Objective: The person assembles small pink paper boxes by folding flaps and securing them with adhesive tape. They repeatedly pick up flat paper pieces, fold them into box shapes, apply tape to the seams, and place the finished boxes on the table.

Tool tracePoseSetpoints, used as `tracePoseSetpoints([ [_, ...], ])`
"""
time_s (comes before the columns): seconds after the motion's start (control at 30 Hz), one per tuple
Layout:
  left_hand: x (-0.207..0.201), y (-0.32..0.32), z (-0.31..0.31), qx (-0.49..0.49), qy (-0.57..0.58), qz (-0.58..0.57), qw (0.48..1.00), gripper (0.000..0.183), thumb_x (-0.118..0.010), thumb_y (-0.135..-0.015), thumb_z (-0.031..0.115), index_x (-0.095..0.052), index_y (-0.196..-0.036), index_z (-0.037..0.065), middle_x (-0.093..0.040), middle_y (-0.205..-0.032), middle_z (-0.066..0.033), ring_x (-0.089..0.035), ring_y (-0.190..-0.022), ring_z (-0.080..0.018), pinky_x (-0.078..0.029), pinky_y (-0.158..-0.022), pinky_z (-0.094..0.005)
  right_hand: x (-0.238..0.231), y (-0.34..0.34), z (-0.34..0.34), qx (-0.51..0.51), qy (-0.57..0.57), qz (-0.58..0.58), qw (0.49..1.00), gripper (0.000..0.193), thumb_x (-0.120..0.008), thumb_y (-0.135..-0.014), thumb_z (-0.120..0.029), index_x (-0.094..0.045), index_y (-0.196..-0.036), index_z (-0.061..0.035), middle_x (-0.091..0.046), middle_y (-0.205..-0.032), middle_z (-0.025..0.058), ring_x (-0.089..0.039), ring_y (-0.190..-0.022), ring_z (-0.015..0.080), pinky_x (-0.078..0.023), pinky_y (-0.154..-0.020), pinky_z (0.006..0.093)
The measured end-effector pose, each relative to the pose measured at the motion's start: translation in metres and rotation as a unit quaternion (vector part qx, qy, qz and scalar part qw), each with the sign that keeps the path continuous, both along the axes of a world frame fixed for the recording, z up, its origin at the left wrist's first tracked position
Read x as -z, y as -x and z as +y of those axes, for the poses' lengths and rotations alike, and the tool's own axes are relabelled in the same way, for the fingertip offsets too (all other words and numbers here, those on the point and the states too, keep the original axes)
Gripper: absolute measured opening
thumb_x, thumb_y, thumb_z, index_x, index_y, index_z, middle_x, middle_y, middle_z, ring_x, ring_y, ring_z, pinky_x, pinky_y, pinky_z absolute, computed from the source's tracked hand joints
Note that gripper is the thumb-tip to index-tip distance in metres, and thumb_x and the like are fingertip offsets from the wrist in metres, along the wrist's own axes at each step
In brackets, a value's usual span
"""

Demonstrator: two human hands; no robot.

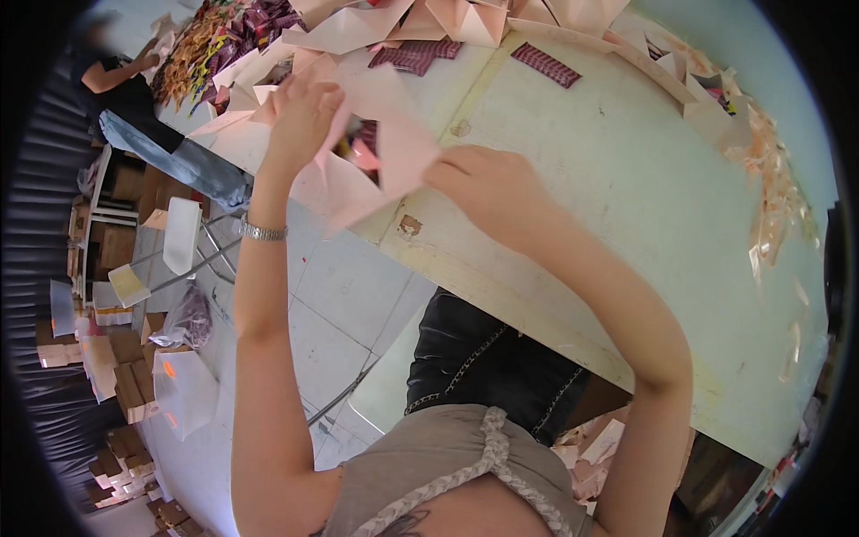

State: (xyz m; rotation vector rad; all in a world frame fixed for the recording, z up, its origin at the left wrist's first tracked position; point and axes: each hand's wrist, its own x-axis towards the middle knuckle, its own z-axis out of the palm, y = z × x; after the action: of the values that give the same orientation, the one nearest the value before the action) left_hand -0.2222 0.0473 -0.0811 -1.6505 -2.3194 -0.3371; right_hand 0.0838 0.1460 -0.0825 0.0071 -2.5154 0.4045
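Observation:
Between my hands, over the table's edge, is a pale pink folded paper box (403,143) with its pointed flaps spread apart. Dark red and yellow packets (365,143) show through its opening. My left hand (304,116), with a metal band on the wrist, has its fingers bent over the box's far left flap. At the box's right corner, my right hand (488,183) pinches the paper with fingers pressed together. The box and right hand are slightly smeared by motion.
The pale table (626,197) carries a row of pink boxes (465,22) along its far side. One purple packet (546,64) lies nearer. Several packets (255,27) are heaped at far left, by another person (125,80). Left on the floor are cartons (134,380).

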Motion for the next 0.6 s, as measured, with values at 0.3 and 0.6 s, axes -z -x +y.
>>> tracePoseSetpoints([
  [0.3, -0.069, -0.195, 0.022, 0.194, 0.200, -0.506, 0.816, 0.047, -0.066, -0.087, 0.019, -0.052, -0.127, -0.002, -0.067, -0.108, -0.0077, -0.063, -0.100, -0.0197, -0.047, -0.089, -0.0312, -0.049, -0.151, 0.014, 0.176, 0.027, 0.012, 0.984, 0.008, -0.069, -0.077, -0.006, -0.066, -0.084, -0.0079, -0.062, -0.078, 0.0045, -0.057, -0.072, 0.0236, -0.048, -0.063, 0.0373],
  [0.6, -0.068, -0.286, 0.008, 0.309, 0.143, -0.237, 0.910, 0.053, -0.066, -0.077, 0.006, -0.051, -0.128, 0.006, -0.067, -0.103, -0.0123, -0.063, -0.094, -0.0329, -0.050, -0.082, -0.0399, -0.021, -0.185, 0.029, 0.200, 0.081, 0.128, 0.968, 0.023, -0.074, -0.073, -0.010, -0.066, -0.095, -0.0070, -0.064, -0.090, 0.0087, -0.060, -0.083, 0.0260, -0.050, -0.074, 0.0365],
])
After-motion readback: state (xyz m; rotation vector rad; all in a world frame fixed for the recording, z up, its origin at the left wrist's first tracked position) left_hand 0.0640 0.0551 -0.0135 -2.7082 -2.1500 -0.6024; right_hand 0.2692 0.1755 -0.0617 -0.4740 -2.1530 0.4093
